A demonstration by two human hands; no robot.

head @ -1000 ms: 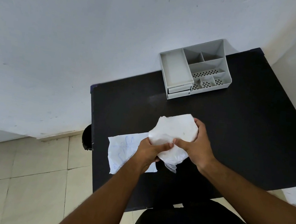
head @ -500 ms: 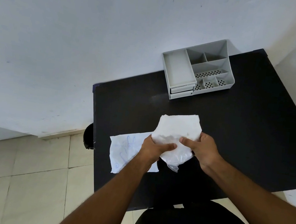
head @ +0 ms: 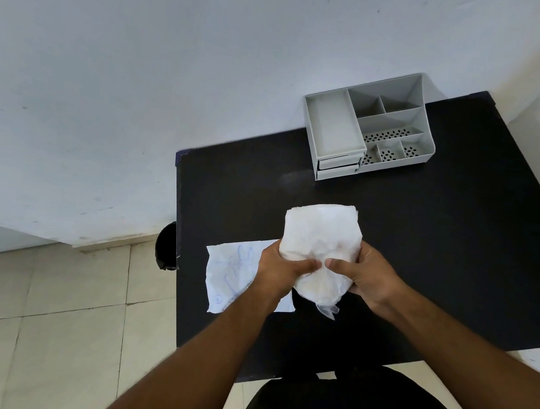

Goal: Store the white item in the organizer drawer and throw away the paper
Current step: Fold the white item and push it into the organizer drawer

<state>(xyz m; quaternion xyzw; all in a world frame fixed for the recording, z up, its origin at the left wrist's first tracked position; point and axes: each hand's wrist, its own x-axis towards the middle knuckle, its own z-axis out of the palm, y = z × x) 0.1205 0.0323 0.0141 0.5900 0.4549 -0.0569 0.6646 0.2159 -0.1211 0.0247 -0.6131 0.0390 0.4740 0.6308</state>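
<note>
At the far left, just beside the left edge of the black table (head: 462, 246), there is one dark round thing (head: 166, 245). It is half hidden by the table and I cannot tell what it is.

On the table near this edge lies one sheet of paper (head: 229, 278), flat, with blue line drawings on it. The drawings are too faint to read. The right part of the sheet is covered by the left forearm and the left hand (head: 282, 269).

Two hands are in view, and both hold the one white item (head: 321, 235) above the near middle of the table. The left hand grips its lower left side, with the thumb pressed across the front. The right hand (head: 372, 278) grips the lower right side in the same way, and the two thumb tips almost meet. The other fingers are behind the item and cannot be seen. The item is a soft, crumpled bundle that stands up out of the hands. A thin clear film hangs from its bottom end.

Further right and at the back, against the wall, stands one grey organizer (head: 330, 126), well apart from the hands. It has several open compartments on top, some with a perforated floor. Two drawers (head: 338, 168) are at its front left, one above the other, and both are closed.
</note>
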